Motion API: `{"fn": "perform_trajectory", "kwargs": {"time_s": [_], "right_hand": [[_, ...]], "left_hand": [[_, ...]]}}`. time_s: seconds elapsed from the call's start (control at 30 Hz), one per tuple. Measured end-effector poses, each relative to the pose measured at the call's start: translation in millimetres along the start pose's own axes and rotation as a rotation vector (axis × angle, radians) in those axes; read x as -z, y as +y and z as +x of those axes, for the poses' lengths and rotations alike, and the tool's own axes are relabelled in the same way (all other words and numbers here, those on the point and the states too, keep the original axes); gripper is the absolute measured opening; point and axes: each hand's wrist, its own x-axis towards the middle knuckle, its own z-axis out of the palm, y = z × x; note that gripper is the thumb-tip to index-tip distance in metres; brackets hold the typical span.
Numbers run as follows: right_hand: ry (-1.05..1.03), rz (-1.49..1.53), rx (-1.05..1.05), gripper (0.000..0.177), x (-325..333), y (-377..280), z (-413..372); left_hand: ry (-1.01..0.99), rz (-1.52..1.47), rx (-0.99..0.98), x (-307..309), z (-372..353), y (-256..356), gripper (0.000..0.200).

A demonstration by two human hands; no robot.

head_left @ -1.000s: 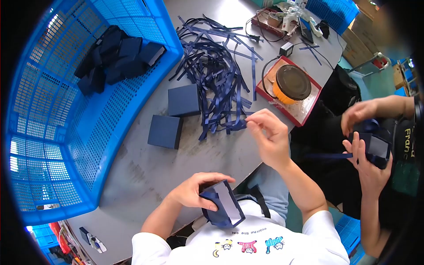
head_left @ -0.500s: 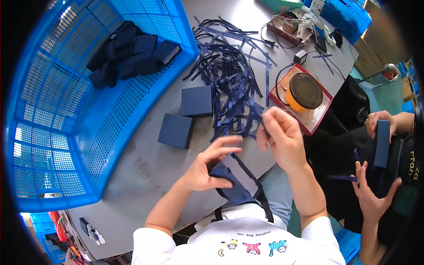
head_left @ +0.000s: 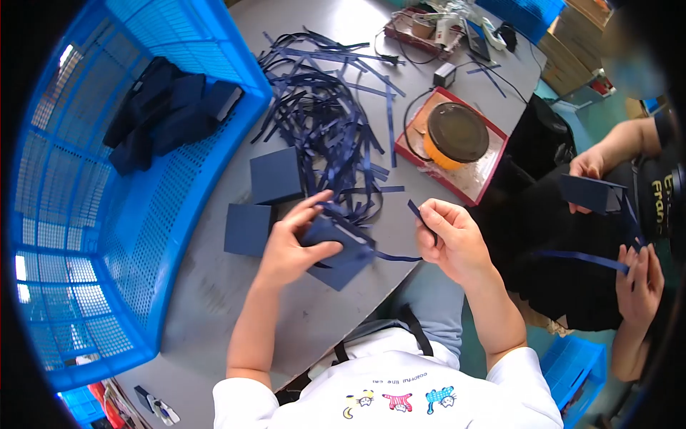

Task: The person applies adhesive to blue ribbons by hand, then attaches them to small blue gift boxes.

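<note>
My left hand (head_left: pixel 291 247) grips a small navy box (head_left: pixel 344 266) over the table's near edge, thumb on its face and fingers along the far side. The box is tilted. From its right side a navy ribbon (head_left: pixel 397 258) runs to my right hand (head_left: pixel 454 239), whose thumb and fingers are pinched on it, with the ribbon's end sticking up past the fingertips. Just beyond my left hand lie two closed navy boxes, one farther box (head_left: pixel 276 176) and one nearer box (head_left: pixel 247 229). A tangled heap of navy ribbons (head_left: pixel 325 129) spreads behind the held box.
A blue plastic crate (head_left: pixel 175 264) holding several dark boxes (head_left: pixel 171 107) stands at left. A red tray (head_left: pixel 471 187) carries an orange pot with a dark lid (head_left: pixel 457 134). At right, a co-worker's hands (head_left: pixel 639 286) handle another navy box (head_left: pixel 593 194) and ribbon.
The held box has moved away from my body and turned, hiding its pale inner side. My right hand has come down, and a ribbon now stretches between it and the box. The camera view has shifted.
</note>
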Motion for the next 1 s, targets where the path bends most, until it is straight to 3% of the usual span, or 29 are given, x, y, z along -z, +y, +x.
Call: {"fn": "perform_trajectory", "kwargs": {"time_s": [0.13, 0.3, 0.37, 0.4, 0.43, 0.5, 0.53, 0.57, 0.63, 0.7, 0.83, 1.0], "right_hand": [[0.084, 0.024, 0.07, 0.016, 15.4, -2.2, -8.7], [0.151, 0.053, 0.088, 0.014, 37.8, -18.6, -22.9], [0.217, 0.016, 0.174, 0.013, 53.0, -26.5, -28.4], [0.258, -0.005, 0.233, 0.013, 60.1, -29.5, -28.9], [0.302, -0.032, 0.303, 0.013, 66.1, -32.7, -27.9], [0.378, -0.041, 0.34, 0.012, 71.8, -41.6, -24.5], [0.423, -0.038, 0.346, 0.011, 73.5, -44.4, -21.9], [0.434, -0.039, 0.35, 0.011, 75.9, -46.4, -17.7], [0.487, -0.077, 0.405, 0.011, 83.2, -47.4, -6.9], [0.502, -0.067, 0.41, 0.012, 90.4, -48.8, 3.4], [0.562, -0.077, 0.396, 0.012, 100.9, -53.4, 22.6], [0.583, -0.11, 0.367, 0.013, 106.4, -58.1, 36.1]], "left_hand": [[0.117, -0.102, 0.099, 6.7, 3.3, 5.5, 0.059], [0.303, 0.175, -0.109, 18.9, 2.7, 28.2, 0.057], [0.471, 0.19, -0.336, 21.2, 4.0, 37.1, 0.06], [0.574, 0.276, -0.38, 24.1, 2.9, 42.4, 0.057], [0.599, 0.157, -0.391, 25.6, 1.9, 41.9, 0.059], [0.447, 0.074, -0.445, 15.4, 4.3, 40.3, 0.069], [0.247, 0.098, -0.386, 8.8, 6.1, 46.0, 0.074], [0.113, -0.097, -0.328, -4.7, 7.2, 34.0, 0.079], [-0.216, -0.283, -0.047, -28.5, 13.2, 30.9, 0.075], [-0.433, -0.23, 0.045, -51.9, 18.6, 23.5, 0.068], [-0.628, -0.306, 0.097, -86.0, 25.4, 1.9, 0.062], [-0.679, -0.291, 0.115, -93.6, 32.4, -6.9, 0.061]]}}
